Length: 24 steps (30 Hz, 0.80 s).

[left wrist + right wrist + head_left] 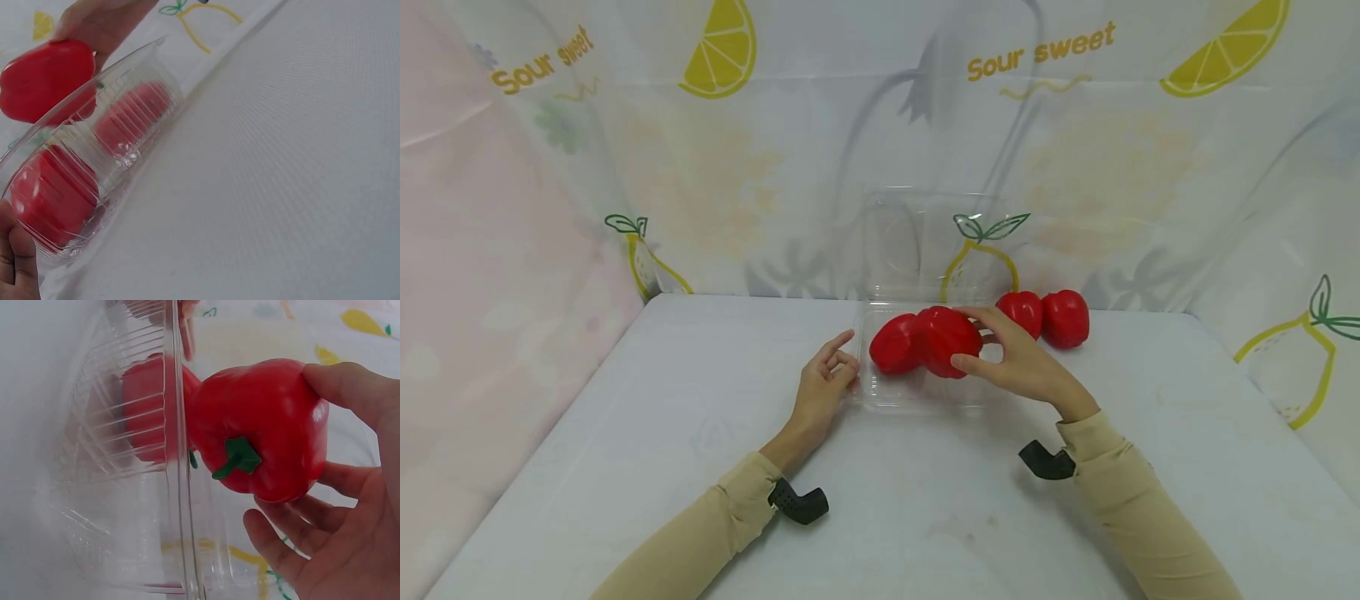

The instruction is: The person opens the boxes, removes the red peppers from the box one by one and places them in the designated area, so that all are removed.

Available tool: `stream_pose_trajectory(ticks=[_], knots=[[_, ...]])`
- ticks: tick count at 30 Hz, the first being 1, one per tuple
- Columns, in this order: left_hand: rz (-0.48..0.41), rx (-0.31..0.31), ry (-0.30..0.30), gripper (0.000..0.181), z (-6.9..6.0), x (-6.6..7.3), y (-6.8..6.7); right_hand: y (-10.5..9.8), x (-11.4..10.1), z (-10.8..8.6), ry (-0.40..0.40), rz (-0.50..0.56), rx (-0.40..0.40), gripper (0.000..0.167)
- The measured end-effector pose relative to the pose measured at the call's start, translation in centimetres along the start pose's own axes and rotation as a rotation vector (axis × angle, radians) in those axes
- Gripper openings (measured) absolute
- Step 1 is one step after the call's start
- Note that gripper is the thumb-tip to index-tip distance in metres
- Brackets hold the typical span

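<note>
My right hand (1026, 362) (350, 494) holds a red bell pepper (947, 340) (47, 81) (262, 428) between thumb and fingers, above a clear plastic container (925, 402) (100, 209) (125, 544). The green stem of this pepper points toward the container in the right wrist view. Inside the container lies another red pepper (895, 344) (55, 195); a further one (134, 115) (147, 409) shows through its wall in the left wrist view. At the container's left edge, my left hand (822, 387) (17, 259) grips the rim with bent fingers, the index finger stretched out.
Two more red peppers (1020, 312) (1066, 319) stand side by side just right of the container, at the back of the white table (715, 367). The container's clear lid (898, 242) stands raised against the printed backdrop (820, 150).
</note>
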<state>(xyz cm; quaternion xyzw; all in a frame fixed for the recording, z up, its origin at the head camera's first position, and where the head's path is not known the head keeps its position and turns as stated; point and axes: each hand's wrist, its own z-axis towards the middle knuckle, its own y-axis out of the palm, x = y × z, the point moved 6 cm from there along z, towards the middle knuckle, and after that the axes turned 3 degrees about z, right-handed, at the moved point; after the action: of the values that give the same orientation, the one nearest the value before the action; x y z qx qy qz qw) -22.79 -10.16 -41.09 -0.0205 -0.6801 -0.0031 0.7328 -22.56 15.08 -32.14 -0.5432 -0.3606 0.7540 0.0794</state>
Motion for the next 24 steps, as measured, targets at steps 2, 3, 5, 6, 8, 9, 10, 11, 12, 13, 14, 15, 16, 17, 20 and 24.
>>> stream_pose_trajectory(ticks=[2,3,5,6,8,9,10,11,12,13,14,15,16,17,20,24], knots=[[0.0,0.007,-0.003,0.054,-0.1,0.0,0.0,-0.2,0.1,0.0,0.015,-0.008,0.0,0.071],[-0.002,0.012,-0.004,0.053,-0.1,0.1,-0.1,-0.4,0.2,0.0,0.025,-0.013,0.0,0.071],[-0.001,0.02,-0.004,0.053,-0.1,0.0,-0.1,-0.7,0.4,-0.1,0.051,-0.014,-0.006,0.072],[0.002,0.024,-0.004,0.053,-0.1,0.0,-0.1,-0.9,0.5,-0.1,0.067,-0.009,-0.008,0.071],[0.007,0.035,-0.003,0.052,0.0,0.0,-0.2,-1.2,0.6,-0.2,0.09,-0.003,-0.008,0.071],[0.011,0.039,-0.004,0.052,0.0,0.0,-0.2,-1.4,0.6,-0.3,0.101,-0.001,-0.008,0.071],[0.014,0.042,-0.005,0.052,0.0,0.0,-0.2,-1.6,0.6,-0.3,0.112,0.002,-0.009,0.07],[0.014,0.046,-0.006,0.051,0.1,0.0,-0.2,-1.8,0.7,-0.4,0.123,0.005,-0.009,0.07],[0.014,0.05,-0.008,0.051,0.1,0.0,-0.3,-1.9,0.7,-0.5,0.132,0.004,-0.01,0.069],[0.011,0.054,-0.008,0.051,0.1,0.0,-0.3,-2.1,0.8,-0.5,0.14,0.004,-0.012,0.069],[0.011,0.057,-0.01,0.051,0.1,0.0,-0.3,-2.2,0.8,-0.6,0.148,0.004,-0.015,0.069],[0.01,0.06,-0.011,0.05,0.1,0.0,-0.3,-2.4,0.9,-0.7,0.156,0.001,-0.017,0.069],[0.007,0.064,-0.012,0.05,0.1,0.0,-0.4,-2.5,1.0,-0.8,0.164,-0.005,-0.02,0.07],[0.004,0.068,-0.013,0.05,0.1,0.0,-0.4,-2.7,1.0,-0.9,0.171,-0.009,-0.024,0.07],[-0.001,0.081,-0.018,0.05,0.1,0.0,-0.4,-3.2,1.2,-1.2,0.194,-0.028,-0.035,0.072],[-0.006,0.093,-0.022,0.05,0.0,0.0,-0.5,-3.9,1.4,-1.5,0.213,-0.068,-0.042,0.07]])
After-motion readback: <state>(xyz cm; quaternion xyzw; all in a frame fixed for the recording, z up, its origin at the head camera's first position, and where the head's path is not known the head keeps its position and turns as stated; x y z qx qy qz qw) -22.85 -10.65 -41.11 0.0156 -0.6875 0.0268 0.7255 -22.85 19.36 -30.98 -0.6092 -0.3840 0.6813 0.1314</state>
